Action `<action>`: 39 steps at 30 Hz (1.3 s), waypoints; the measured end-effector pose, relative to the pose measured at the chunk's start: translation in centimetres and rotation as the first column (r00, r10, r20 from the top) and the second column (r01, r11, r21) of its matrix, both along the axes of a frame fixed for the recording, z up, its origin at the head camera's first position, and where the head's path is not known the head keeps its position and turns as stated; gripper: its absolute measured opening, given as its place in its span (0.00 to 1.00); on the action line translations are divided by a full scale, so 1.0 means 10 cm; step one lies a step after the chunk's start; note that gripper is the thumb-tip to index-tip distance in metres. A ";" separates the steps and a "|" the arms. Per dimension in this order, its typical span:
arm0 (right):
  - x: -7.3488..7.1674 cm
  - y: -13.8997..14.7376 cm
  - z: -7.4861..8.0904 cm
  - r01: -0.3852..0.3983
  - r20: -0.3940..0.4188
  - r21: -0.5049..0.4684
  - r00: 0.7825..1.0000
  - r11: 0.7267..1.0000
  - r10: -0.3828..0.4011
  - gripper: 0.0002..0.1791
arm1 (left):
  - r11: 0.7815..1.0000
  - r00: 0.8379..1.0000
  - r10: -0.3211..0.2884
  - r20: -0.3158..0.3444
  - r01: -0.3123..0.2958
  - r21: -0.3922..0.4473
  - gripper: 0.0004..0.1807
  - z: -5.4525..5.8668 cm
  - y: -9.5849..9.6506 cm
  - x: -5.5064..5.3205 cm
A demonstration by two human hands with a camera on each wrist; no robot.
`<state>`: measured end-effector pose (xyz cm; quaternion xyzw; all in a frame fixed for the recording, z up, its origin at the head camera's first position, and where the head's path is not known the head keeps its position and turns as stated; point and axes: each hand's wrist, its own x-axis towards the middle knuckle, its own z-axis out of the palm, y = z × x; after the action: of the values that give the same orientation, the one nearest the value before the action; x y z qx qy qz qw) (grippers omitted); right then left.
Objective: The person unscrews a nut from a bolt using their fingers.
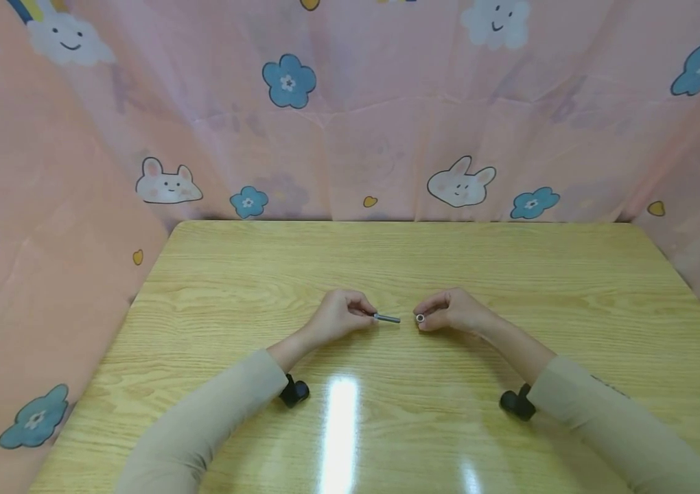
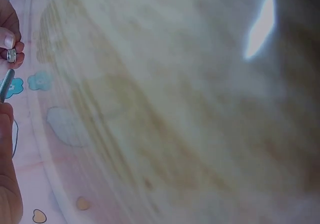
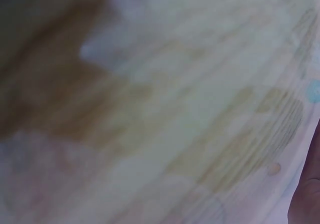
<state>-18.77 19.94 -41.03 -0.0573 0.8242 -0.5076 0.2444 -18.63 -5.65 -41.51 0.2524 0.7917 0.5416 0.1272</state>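
Between thumb and fingers my left hand (image 1: 342,314) pinches a metal bolt (image 1: 389,318), its threaded end pointing right. Facing it, my right hand (image 1: 456,311) pinches a small metal nut (image 1: 421,318), its hole turned toward the head camera. A short gap separates the bolt's tip from the nut. In the left wrist view the threaded bolt (image 2: 6,83) stands just below the nut (image 2: 11,55), at the left edge. The bolt's head is hidden by the left fingers. Only a sliver of the right hand (image 3: 306,194) shows in the right wrist view, without the nut.
Both hands are over a wood-grain table (image 1: 251,274) that reflects a bright light streak. Behind it hangs a pink patterned curtain (image 1: 375,137). A black wrist camera (image 1: 294,391) sits below the left sleeve, another black camera (image 1: 517,403) below the right sleeve.
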 end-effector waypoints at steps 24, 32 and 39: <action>0.02 -0.03 0.00 -0.047 -0.031 0.030 0.998 0.998 0.048 0.15 | 0.997 1.000 -0.003 0.022 0.005 -0.075 0.05 0.02 0.05 0.04; 0.02 -0.08 0.01 -0.045 -0.072 0.072 0.996 0.996 0.051 0.14 | 0.997 1.000 -0.002 0.018 0.004 -0.074 0.07 -0.04 0.04 0.01; 0.03 -0.10 0.02 -0.052 -0.101 0.100 0.993 0.994 0.063 0.13 | 0.997 0.999 0.005 0.042 -0.001 -0.079 0.09 -0.04 0.05 0.00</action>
<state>-18.43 18.92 -40.83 -0.0955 0.8576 -0.4560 0.2181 -18.59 -5.19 -41.92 0.2346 0.8100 0.5153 0.1529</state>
